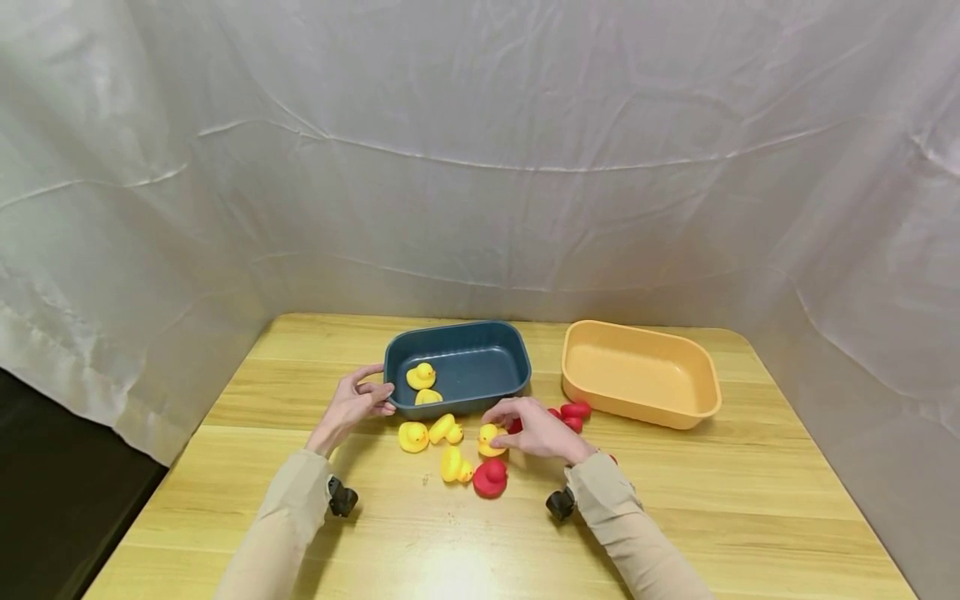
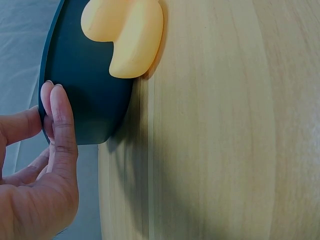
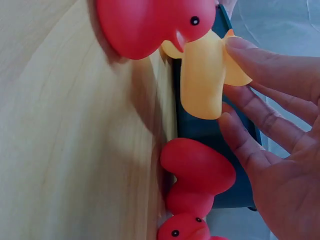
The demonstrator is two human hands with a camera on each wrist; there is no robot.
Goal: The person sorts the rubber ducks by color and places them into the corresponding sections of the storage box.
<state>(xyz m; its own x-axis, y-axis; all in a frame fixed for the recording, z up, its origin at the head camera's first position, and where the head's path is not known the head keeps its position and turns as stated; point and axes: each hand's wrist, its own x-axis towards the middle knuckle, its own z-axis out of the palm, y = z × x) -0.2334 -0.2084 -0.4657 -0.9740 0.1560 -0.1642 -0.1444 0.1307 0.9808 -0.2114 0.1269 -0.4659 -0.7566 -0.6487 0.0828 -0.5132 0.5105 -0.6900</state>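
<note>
At the left end of a dark blue bin (image 1: 480,379), my left hand (image 1: 356,402) pinches the rim between thumb and fingers. Two yellow rubber ducks (image 1: 422,377) sit inside the bin at its left. My right hand (image 1: 536,427), in front of the bin, holds a yellow duck (image 3: 202,80) between thumb and fingers; whether it touches the table is unclear. Several yellow ducks (image 1: 413,437) lie between the hands. One red duck (image 1: 491,478) sits just nearer than the held one. More red ducks (image 3: 200,170) lie beside and partly behind the right hand.
An orange bin (image 1: 637,375) stands on the wooden table (image 1: 720,517) at the back right, with a gap between it and the blue bin. Red ducks (image 1: 576,410) lie close to its front left corner. A pale curtain (image 1: 480,208) encloses the back and sides.
</note>
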